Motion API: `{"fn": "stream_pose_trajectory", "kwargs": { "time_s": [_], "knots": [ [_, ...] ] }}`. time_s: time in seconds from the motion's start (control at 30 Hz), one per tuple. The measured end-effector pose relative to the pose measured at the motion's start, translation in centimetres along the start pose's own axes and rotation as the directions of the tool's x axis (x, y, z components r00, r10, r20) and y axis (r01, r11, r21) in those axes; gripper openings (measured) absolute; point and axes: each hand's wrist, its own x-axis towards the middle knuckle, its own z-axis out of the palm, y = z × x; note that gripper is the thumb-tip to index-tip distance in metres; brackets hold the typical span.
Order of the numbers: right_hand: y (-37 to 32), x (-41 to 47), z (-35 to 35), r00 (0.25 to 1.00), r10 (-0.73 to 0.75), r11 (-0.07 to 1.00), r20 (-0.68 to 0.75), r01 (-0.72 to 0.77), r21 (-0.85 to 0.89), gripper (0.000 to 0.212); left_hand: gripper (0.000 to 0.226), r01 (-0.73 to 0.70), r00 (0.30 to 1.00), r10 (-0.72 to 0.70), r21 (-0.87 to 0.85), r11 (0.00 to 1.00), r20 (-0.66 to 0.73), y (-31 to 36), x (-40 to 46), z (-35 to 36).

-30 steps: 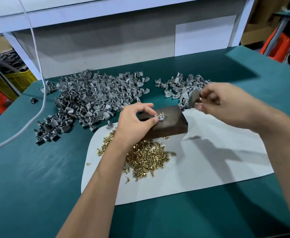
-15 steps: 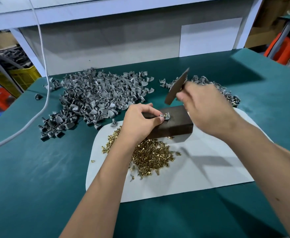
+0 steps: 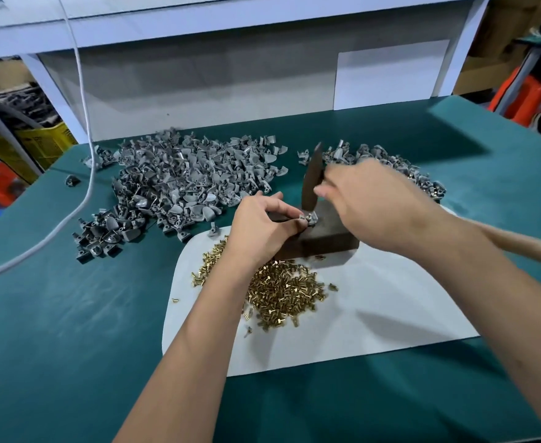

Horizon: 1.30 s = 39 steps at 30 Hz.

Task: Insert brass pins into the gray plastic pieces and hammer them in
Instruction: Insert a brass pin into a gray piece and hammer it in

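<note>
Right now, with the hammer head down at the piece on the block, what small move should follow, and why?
Probably one more light tap: the right hand grips the hammer with its head at the gray piece, which the left hand pinches on the dark block. Whether the brass pin sits flush cannot be told.

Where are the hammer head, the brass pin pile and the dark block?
hammer head point(image 3: 310, 180), head view, flat side.
brass pin pile point(image 3: 282, 290), head view, middle.
dark block point(image 3: 330, 238), head view, front face.

I see shiny brass pins point(image 3: 282, 292) on matt white paper point(image 3: 374, 318), dull gray plastic pieces point(image 3: 182, 183), and a dark wooden-looking block point(image 3: 326, 241).
</note>
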Motion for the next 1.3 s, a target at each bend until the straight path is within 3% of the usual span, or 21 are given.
{"fn": "stream_pose_trajectory", "kwargs": {
  "time_s": [0.07, 0.2, 0.37, 0.5, 0.57, 0.63, 0.67, 0.8, 0.93, 1.07, 1.1, 1.13, 1.23, 1.3],
  "knots": [
    [0.0, -0.5, 0.2, 0.992, 0.005, 0.999, -0.13, 0.001, 0.052, 0.024, 0.011, 0.002, 1.0, -0.002, -0.003, 1.0, -0.001, 0.0, 0.1, 0.0],
    [-0.1, -0.8, 1.1, 0.995, 0.031, 0.999, 0.098, -0.028, -0.031, 0.024, 0.013, 0.015, 1.0, -0.015, -0.021, 1.0, -0.002, 0.5, -0.2, 0.0],
    [0.2, -0.5, 0.7, 0.987, 0.028, 0.998, -0.156, -0.019, 0.058, 0.024, 0.011, 0.011, 1.0, -0.011, -0.012, 1.0, 0.004, 0.4, -0.2, -0.1],
    [-0.3, -0.7, 1.2, 0.996, 0.024, 1.0, 0.083, -0.022, -0.02, 0.023, 0.011, 0.026, 1.0, -0.025, -0.036, 0.999, 0.011, 0.5, -0.3, 0.0],
    [0.4, -0.1, 0.4, 1.0, 0.015, 0.997, 0.018, -0.013, -0.076, 0.025, 0.01, 0.014, 1.0, -0.014, -0.019, 1.0, 0.001, 0.6, -0.5, -0.1],
    [0.4, -0.1, 0.6, 0.991, 0.021, 1.0, -0.135, -0.021, -0.003, 0.025, 0.01, 0.009, 1.0, -0.009, 0.001, 1.0, -0.012, 0.6, -0.4, -0.1],
    [0.2, -0.2, 0.9, 0.99, 0.036, 0.999, -0.135, -0.033, 0.024, 0.024, 0.011, 0.012, 1.0, -0.012, 0.0, 1.0, -0.015, 0.6, -0.3, -0.1],
    [0.2, -0.1, 1.1, 0.995, -0.001, 0.997, 0.099, 0.009, -0.078, 0.025, 0.01, 0.038, 0.999, -0.037, -0.038, 0.999, 0.008, 0.7, -0.5, -0.1],
    [0.6, 0.1, 0.4, 0.985, 0.028, 0.999, -0.172, -0.032, -0.023, 0.024, 0.009, 0.029, 1.0, -0.029, -0.016, 0.999, -0.002, 0.6, -0.4, -0.1],
    [-0.4, -0.2, 1.9, 0.995, 0.003, 0.998, 0.103, 0.004, -0.064, 0.023, 0.011, 0.05, 0.999, -0.051, -0.04, 0.998, -0.011, 0.8, -0.5, 0.0],
    [0.0, 0.2, 1.5, 0.994, 0.014, 0.998, 0.108, -0.008, -0.057, 0.025, 0.011, 0.057, 0.998, -0.057, -0.037, 0.998, -0.01, 0.9, -0.6, 0.0],
    [0.4, 0.5, 1.0, 0.996, 0.012, 0.997, 0.086, -0.006, -0.074, 0.026, 0.01, 0.053, 0.999, -0.053, -0.028, 0.998, -0.009, 0.9, -0.6, 0.0],
    [0.9, 0.7, 1.0, 0.982, 0.019, 0.998, -0.188, -0.029, -0.052, 0.027, 0.009, 0.025, 1.0, -0.025, -0.007, 1.0, -0.008, 0.8, -0.6, -0.1],
    [0.6, 0.4, 2.1, 0.994, 0.02, 0.999, -0.103, -0.025, -0.044, 0.033, 0.011, 0.03, 0.999, -0.03, -0.017, 0.999, -0.013, 0.8, -0.6, -0.1]
  ]
}}
